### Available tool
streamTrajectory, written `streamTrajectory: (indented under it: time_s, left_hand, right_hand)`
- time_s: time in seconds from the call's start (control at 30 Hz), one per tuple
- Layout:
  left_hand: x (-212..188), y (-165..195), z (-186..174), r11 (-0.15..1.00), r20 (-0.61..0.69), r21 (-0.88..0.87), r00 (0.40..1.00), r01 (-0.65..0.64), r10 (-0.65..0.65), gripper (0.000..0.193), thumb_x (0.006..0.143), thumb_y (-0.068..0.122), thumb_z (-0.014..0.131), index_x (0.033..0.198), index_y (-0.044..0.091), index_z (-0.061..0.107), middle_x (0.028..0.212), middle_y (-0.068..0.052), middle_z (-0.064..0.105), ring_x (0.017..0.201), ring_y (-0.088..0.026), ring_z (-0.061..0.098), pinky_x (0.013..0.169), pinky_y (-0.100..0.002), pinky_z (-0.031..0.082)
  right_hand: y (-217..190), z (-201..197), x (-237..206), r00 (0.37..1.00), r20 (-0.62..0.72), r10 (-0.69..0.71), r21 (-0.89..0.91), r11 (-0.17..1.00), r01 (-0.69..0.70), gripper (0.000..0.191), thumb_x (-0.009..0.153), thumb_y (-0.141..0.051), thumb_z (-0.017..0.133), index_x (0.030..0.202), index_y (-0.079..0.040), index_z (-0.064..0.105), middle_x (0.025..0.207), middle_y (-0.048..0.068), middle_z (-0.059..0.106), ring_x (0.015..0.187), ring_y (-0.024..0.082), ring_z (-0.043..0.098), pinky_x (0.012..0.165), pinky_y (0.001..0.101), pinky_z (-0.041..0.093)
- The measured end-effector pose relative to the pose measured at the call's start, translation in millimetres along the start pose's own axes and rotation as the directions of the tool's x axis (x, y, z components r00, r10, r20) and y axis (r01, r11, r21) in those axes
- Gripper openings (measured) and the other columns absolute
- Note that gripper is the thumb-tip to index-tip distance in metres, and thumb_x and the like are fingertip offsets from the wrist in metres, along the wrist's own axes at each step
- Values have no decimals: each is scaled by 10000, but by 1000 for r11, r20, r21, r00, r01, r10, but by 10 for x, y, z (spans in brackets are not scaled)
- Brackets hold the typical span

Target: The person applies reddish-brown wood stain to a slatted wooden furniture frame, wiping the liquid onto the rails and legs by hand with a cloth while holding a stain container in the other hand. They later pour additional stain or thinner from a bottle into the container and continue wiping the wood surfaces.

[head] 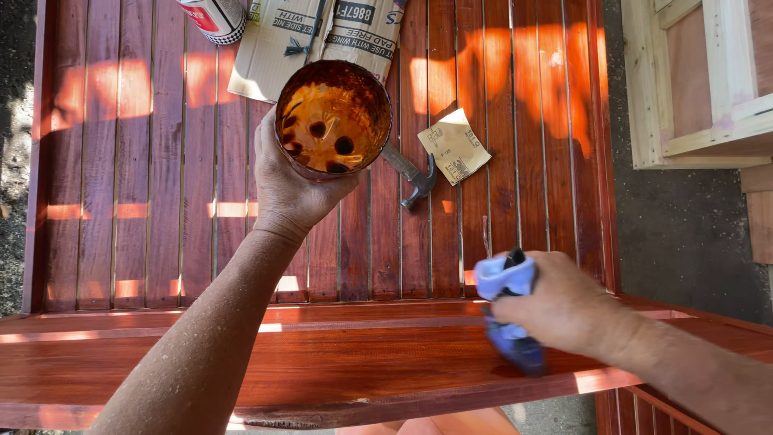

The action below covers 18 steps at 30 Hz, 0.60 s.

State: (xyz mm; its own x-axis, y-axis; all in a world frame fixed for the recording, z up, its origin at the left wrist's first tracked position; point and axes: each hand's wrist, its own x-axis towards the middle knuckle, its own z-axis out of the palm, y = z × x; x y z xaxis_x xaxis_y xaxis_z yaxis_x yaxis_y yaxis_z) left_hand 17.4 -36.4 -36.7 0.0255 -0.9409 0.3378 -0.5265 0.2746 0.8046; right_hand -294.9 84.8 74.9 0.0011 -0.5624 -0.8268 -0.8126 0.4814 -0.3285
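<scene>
Glossy red-brown varnish already covers the near board [322, 362], where the right hand [564, 310] presses a clenched blue cloth [507, 318]. Farther off, the left hand [294, 189] grips an open tin of stain [332, 118] above the slatted surface [145, 201], whose slats look coated too.

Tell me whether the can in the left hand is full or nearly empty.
Nearly empty: the open can in the left hand shows only a shallow orange-brown film across its bottom.

Open tin [333, 118] – orange stain inside; blue cloth [509, 316] bunched.
</scene>
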Motion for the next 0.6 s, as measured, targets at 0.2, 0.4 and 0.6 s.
streamTrajectory:
  time_s: [0.2, 0.4, 0.6]
  left_hand:
    - [-48, -71, -101, 1000, 11, -7, 1000, 21, -21, 1109, 632, 269, 1011, 1497, 28, 359, 1409, -146, 465, 1345, -290, 525, 1180, -399, 480]
    - [-32, -54, -118, 1000, 3, 6, 1000, -10, 10, 1127, 636, 276, 1022, 1504, 26, 348, 1426, -150, 456, 1361, -287, 519, 1193, -403, 474]
    - [-48, 8, -67, 999, 1, 40, 1000, 12, -12, 1076, 664, 287, 1015, 1483, 35, 364, 1393, -154, 459, 1330, -284, 525, 1166, -385, 493]
  right_hand:
    - [-1062, 548, -146, 861, -34, -507, 342, 804, 486, 83, 830, -111, 672, 813, -33, 649, 705, 135, 612, 563, 203, 655, 438, 313, 555]
    - [-1456, 845, -61, 943, 48, -328, 660, 719, 217, 113, 792, -134, 661, 852, -39, 668, 756, 124, 654, 506, 196, 654, 339, 292, 541]
    - [-695, 406, -10, 952, 73, -297, 730, 667, 152, 114, 780, -103, 695, 822, 0, 667, 703, 135, 667, 501, 206, 669, 313, 304, 534]
